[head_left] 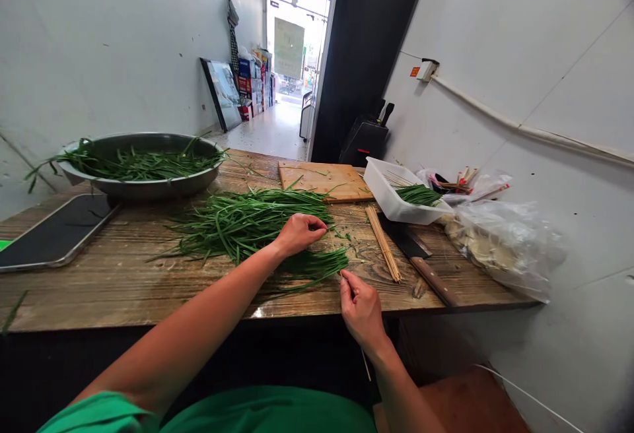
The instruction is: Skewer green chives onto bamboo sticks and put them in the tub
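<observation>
Chives [238, 222]: loose heap on wooden table [148, 294], right of metal bowl [158, 188] | left hand [298, 232]: over heap, fingers curled toward thumb, cannot tell whether gripping | right hand [361, 304]: pinching 1 thin stick [366, 365], upper end beside stalk ends | behind heap: 1 chopping board [321, 180] | right of heap: 1 stick bundle [383, 244], then 1 cleaver [432, 279]

The tabletop [113, 294] lies open front-left; greens [232, 222] crowd the middle, skewers [382, 243] and cleaver [419, 264] the right.
</observation>
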The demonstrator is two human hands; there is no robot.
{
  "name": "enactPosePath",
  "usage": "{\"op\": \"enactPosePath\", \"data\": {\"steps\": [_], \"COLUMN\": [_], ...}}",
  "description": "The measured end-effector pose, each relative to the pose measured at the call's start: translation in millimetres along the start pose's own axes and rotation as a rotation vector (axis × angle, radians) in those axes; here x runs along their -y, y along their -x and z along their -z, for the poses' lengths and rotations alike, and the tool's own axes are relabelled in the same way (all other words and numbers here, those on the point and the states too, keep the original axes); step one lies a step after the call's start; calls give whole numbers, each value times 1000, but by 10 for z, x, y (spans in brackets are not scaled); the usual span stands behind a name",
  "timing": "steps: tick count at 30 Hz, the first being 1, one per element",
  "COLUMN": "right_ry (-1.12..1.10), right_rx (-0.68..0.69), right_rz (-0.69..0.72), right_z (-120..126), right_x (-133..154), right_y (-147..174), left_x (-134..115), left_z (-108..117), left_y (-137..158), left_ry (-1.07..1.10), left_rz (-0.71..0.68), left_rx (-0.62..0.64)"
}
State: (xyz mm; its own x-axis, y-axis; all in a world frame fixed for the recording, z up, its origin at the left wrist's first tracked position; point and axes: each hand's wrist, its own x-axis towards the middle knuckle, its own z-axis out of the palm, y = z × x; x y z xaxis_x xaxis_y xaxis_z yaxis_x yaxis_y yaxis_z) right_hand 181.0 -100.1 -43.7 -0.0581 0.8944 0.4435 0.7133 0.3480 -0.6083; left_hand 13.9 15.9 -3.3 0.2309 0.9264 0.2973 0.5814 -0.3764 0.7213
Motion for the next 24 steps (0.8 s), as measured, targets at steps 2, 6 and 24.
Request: {"op": "enactPosePath", "data": {"steps": [2,6,24], "right_ry": [2,-7,-14], "right_rx": [0,5,-1], "right_rz": [-1,-5,3], "right_z": [-3,-11,-25], "right_x": [-5,-16,-23], "right_y": [0,-1,5], "left_x": [10,21,19], "left_z": [-2,3,18], "left_y": [-2,-5,-1], "left_ry": [1,-10,-35], "left_rz": [-7,-17,-17], "left_rx": [5,1,0]}}
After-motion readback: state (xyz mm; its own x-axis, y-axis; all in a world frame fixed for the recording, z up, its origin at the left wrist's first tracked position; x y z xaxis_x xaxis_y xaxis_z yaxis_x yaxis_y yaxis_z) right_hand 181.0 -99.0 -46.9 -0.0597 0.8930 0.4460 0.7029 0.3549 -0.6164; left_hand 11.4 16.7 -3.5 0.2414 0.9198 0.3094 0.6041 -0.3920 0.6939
